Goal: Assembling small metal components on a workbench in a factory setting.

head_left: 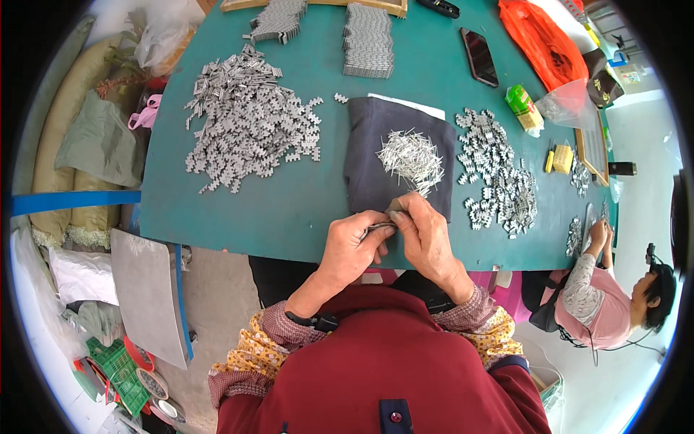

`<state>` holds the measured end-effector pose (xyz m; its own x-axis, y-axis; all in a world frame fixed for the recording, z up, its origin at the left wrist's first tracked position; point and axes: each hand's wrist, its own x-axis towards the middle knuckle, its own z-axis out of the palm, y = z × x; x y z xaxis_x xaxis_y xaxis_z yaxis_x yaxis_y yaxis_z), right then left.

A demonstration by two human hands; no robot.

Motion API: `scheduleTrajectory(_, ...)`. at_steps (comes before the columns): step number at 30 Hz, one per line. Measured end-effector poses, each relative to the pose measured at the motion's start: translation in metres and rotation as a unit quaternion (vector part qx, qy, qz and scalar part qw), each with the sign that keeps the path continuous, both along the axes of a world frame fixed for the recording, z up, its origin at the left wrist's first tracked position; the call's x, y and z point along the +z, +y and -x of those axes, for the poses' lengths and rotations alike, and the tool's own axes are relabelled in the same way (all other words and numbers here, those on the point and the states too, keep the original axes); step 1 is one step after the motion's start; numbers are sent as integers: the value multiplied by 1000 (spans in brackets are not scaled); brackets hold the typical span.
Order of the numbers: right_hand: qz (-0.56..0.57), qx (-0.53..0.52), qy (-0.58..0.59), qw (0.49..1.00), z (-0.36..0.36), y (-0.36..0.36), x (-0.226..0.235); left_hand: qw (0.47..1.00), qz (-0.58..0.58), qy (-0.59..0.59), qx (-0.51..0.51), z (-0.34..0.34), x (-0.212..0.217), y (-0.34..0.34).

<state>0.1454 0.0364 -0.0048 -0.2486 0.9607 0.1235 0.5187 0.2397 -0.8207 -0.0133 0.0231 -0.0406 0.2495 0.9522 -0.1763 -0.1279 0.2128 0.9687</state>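
Observation:
At the table's near edge my left hand (352,244) and my right hand (428,237) meet, fingers closed in a pinch. Between them shows a thin dark strip-like thing (379,226), mostly hidden by the fingers, so its kind is unclear. Just beyond them a dark folded cloth (370,163) lies on the table, with a heap of thin silvery pins (410,158) on it. Left of the cloth is a large pile of small grey jigsaw-shaped metal pieces (253,119). A looser pile of shiny pieces (495,173) lies to its right.
Stacked rows of metal pieces (369,42) stand on the green table's (289,224) far side. A phone (479,56), a green-yellow packet (524,108) and a red plastic bag (542,43) lie at the right. Another person (596,300) works at the right edge. Sacks (65,145) stand at left.

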Motion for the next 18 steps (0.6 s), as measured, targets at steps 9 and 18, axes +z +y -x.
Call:
scheduleTrajectory(9,-192,44,-120,973,-5,-9,-6,999,7,38,-26,0,6,1)
scheduleTrajectory(18,-170,27,-139,975,-16,11,16,999,26,0,-24,3,5,2)
